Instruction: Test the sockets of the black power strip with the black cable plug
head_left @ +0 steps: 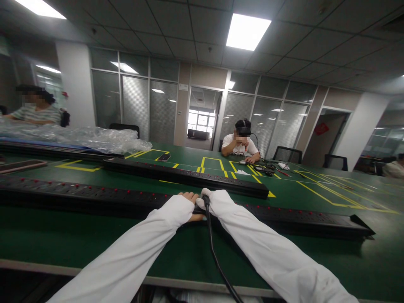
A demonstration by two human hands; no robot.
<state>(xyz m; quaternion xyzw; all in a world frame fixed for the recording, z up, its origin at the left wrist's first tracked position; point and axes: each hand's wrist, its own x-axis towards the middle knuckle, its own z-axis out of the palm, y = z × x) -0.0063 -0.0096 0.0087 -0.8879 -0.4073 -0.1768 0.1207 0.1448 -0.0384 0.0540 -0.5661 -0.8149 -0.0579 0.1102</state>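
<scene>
A long black power strip (293,219) with red dots along its top lies across the green table near me. My left hand (193,202) grips its middle, fingers over the top and thumb at the near side. My right hand (203,200), in a pale glove, is closed on the black plug (206,201) of a cable, right at the strip and beside my left hand. From the plug the black cable (214,254) runs down over the table's front edge. Whether the plug sits in a socket is hidden.
A second black strip (189,174) lies behind the first. Clear plastic wrap (104,136) is at the back left, a phone (164,157) near the middle. Across the table (176,153) sits a person (249,145) beside cables (265,168); another person (38,109) is at far left.
</scene>
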